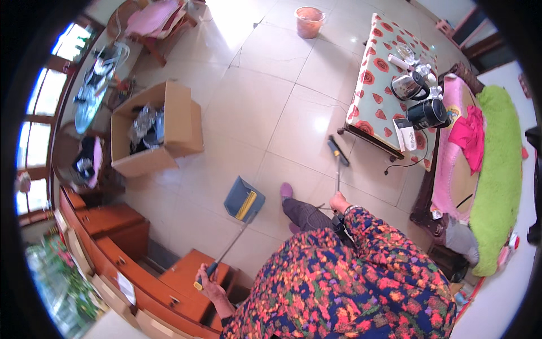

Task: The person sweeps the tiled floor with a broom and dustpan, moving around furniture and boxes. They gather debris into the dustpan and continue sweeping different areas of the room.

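Observation:
My left hand (210, 281) is closed around the dark grip of a long-handled dustpan, near its yellow end. The blue-grey pan (244, 199), with a yellow comb strip, rests on the tiled floor left of my foot. In my right hand (339, 202) is the metal handle of a broom. Its dark head (338, 151) touches the floor beside the low table's near corner. The pan and the broom head are well apart. Dirt on the floor is too small to tell.
A low table (367, 91) with a rose-patterned cloth holds kettles and glassware. An open cardboard box (183, 123) stands on the left, near wooden drawers (112, 220). Farther off is a pinkish bucket (309, 23). A cord (406, 166) hangs from the table; a sofa (499, 178) lines the right.

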`<state>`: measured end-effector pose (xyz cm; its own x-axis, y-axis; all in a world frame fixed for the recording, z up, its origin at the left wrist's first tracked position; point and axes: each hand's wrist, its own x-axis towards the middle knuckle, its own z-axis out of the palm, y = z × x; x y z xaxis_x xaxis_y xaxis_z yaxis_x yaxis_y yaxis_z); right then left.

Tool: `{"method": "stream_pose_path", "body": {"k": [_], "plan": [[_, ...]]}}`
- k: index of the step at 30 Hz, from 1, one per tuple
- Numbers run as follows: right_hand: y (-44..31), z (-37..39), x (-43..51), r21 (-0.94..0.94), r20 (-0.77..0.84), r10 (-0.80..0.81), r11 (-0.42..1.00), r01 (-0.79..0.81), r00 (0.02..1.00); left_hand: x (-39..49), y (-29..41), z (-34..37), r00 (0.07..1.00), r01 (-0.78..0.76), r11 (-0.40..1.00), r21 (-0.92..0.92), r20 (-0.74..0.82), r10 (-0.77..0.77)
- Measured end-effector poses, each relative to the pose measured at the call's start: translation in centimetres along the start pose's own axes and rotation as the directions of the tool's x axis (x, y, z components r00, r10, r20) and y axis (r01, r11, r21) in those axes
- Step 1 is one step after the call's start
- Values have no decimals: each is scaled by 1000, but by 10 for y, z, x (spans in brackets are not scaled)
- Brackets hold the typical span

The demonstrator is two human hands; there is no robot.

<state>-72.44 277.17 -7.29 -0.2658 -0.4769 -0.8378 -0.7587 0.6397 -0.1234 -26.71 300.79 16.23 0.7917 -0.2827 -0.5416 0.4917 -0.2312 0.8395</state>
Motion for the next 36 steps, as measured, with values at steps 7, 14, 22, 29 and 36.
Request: {"method": "stream_pose_path", "body": {"k": [7, 14, 22, 29, 36], "plan": [[-28, -42, -6, 787, 568, -226, 431, -442, 792, 16, -81, -37, 998, -12, 998, -54, -58, 9], [-115, 55, -57, 583, 374, -152, 806, -104, 915, 70, -118, -131, 991, -88, 987, -133, -114, 73], [-135, 131, -69, 80, 854, 34, 977, -197, 519, 3, -74, -162, 953, -67, 996, -62, -301, 45], [-131, 198, 22, 232, 896, -172, 967, -101, 410, -7, -38, -139, 910, -10, 999, -40, -416, -7], [-224, -14, 58, 451, 754, -179, 840, -300, 632, 29, -33, -95, 902, -57, 998, 27, -427, 63]]}}
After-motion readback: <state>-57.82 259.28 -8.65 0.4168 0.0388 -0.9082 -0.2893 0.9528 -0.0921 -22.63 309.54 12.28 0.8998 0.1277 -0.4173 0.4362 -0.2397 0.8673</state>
